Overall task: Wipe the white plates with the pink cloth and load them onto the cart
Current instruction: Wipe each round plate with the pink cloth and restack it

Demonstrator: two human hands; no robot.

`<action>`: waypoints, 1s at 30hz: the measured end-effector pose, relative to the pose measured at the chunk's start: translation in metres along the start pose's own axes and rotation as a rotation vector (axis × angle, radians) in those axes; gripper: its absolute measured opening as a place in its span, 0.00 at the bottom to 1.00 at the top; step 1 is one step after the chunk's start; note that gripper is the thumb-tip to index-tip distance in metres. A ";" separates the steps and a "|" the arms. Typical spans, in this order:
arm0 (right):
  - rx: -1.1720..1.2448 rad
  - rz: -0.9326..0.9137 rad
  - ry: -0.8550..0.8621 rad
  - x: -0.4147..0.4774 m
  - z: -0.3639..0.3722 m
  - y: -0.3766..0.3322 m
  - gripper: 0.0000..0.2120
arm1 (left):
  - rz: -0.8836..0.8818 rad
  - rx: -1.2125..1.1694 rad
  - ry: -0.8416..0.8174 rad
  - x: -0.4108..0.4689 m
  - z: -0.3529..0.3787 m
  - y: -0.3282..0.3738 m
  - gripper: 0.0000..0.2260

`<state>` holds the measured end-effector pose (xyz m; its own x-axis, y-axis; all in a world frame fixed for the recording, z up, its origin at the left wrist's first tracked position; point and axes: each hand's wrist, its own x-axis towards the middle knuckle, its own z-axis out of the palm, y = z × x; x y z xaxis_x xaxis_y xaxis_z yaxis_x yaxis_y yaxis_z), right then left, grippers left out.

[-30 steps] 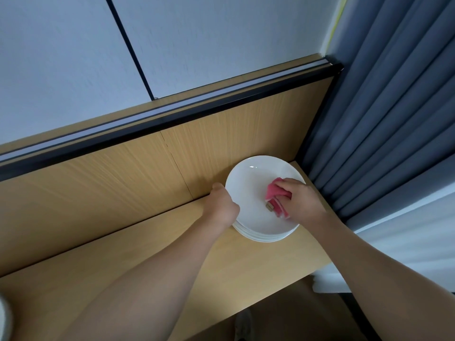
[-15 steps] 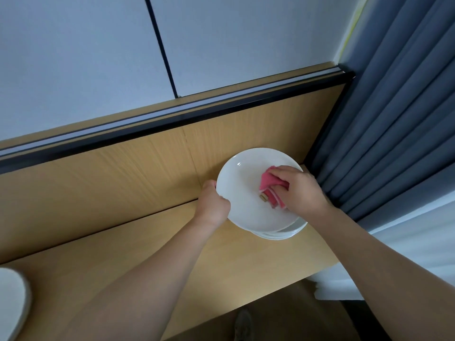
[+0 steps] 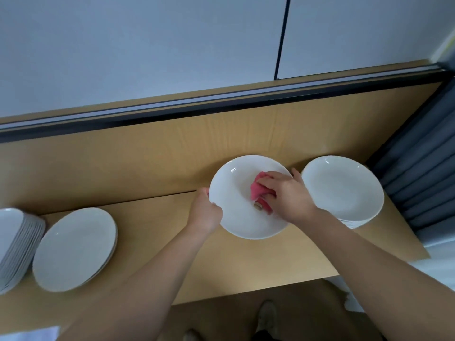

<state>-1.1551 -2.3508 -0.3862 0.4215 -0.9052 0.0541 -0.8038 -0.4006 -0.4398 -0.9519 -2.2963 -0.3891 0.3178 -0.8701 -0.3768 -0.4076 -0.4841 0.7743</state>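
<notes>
At centre of the wooden table (image 3: pixel 246 267), one white plate (image 3: pixel 236 217) is gripped at its left rim by the left hand (image 3: pixel 205 214), fingers curled round the edge. The right hand (image 3: pixel 286 195) presses a folded pink cloth (image 3: pixel 257 190) onto the plate's face, right of centre, fingers bent over the cloth and clamping it. Whether the plate clears the table cannot be told. Just right of it sits the right stack (image 3: pixel 344 190) of white plates, beside a grey curtain (image 3: pixel 418 180). At the left end lies a low pile (image 3: pixel 73 249) of plates, and further left a tall stack (image 3: pixel 14 247), cut by the frame edge.
</notes>
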 end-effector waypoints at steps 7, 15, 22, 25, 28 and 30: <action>0.002 -0.093 -0.140 0.002 0.069 -0.068 0.10 | -0.103 -0.025 0.045 -0.017 -0.054 -0.072 0.15; -0.058 -0.015 -0.371 -0.001 0.139 -0.107 0.19 | -0.175 -0.005 0.076 -0.021 -0.081 -0.138 0.17; -0.155 -0.025 -0.333 -0.018 0.159 -0.126 0.20 | -0.216 -0.050 0.062 -0.018 -0.081 -0.163 0.17; -0.189 0.025 -0.357 -0.023 0.170 -0.133 0.21 | -0.239 -0.060 0.043 -0.016 -0.080 -0.170 0.17; -0.249 0.089 -0.477 -0.018 0.184 -0.134 0.26 | -0.194 0.022 -0.008 -0.014 -0.083 -0.174 0.14; -0.284 0.111 -0.524 -0.016 0.192 -0.134 0.28 | -0.142 0.135 -0.043 -0.010 -0.089 -0.175 0.13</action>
<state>-0.9737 -2.2552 -0.4999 0.4215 -0.7821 -0.4589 -0.9050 -0.3952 -0.1576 -0.8076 -2.1948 -0.4757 0.3449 -0.7939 -0.5007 -0.4732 -0.6078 0.6377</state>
